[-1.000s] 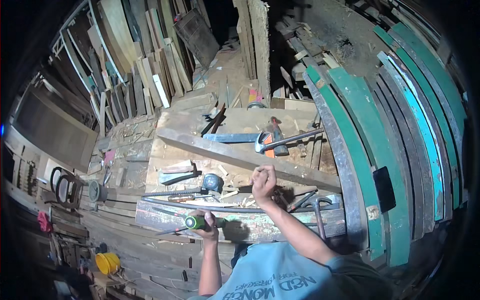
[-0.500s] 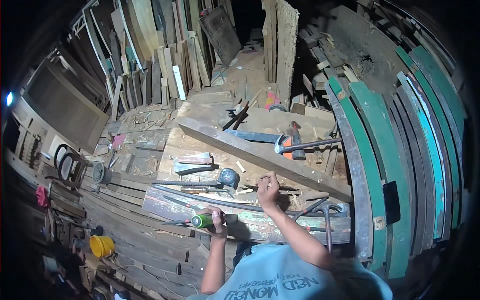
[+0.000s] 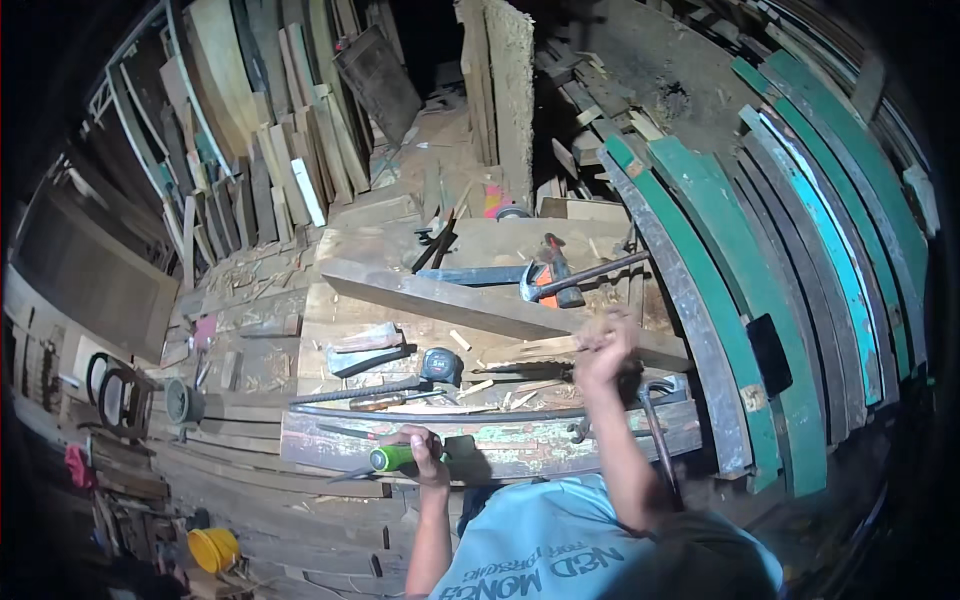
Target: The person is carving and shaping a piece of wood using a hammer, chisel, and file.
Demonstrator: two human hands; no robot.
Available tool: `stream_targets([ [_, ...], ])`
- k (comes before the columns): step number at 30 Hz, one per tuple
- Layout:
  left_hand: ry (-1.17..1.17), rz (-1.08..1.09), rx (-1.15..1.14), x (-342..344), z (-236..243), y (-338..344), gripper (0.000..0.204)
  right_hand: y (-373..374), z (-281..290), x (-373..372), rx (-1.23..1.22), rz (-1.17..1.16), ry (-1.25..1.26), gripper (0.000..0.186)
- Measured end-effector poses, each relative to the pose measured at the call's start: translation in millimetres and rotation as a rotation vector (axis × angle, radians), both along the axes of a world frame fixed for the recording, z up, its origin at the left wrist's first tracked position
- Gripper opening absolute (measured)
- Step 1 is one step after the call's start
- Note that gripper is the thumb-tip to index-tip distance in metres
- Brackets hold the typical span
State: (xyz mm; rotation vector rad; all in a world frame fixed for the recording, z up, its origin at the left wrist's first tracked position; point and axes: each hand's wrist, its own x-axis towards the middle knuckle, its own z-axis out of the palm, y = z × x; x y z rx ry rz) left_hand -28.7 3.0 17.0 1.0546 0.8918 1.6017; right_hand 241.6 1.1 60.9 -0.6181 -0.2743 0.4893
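Bright green, cylinder-handled hand tool with a flat grey part at one end: it lies sideways in the person's left grip, a bare hand wrapped round it. The rounded green butt pokes out to the left of that grip, and the grey part, probably metal, shows just to the right. Below the tool is a weathered wooden plank with flaking pale paint, along the near side of the wooden bench; I cannot tell whether the two touch.

From where I stand, the tool looks stiff, light enough for one hand and hard to break. The handle seems to be smooth plastic, so dusty or sweaty fingers might slip. The best hold is around the middle of the green, with fingers kept off the grey end, which may be sharp.

The right grip is raised beyond and to the right of the left one. It is curled but blurred, with a pale wooden stick just to its left; I cannot tell whether it holds the stick.

Farther out, past both grips, a long, thick grey-brown wooden beam slants across. Beyond the left grip sits a dark blue, boxy tape measure; nearer than the right grip, a steel-shafted hammer slopes down.
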Motion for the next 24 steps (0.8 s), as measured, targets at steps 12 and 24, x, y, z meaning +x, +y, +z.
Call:
stream_targets([
  [12, 0.212, -0.323, 0.162, -22, -7, 15, 0.022, -39, -19, 76, -0.332, -0.361, 0.057, 0.012],
  [24, 0.181, -0.502, 0.258, -15, -10, 28, 0.024, -5, -21, 67, -0.351, -0.370, 0.025, 0.013],
])
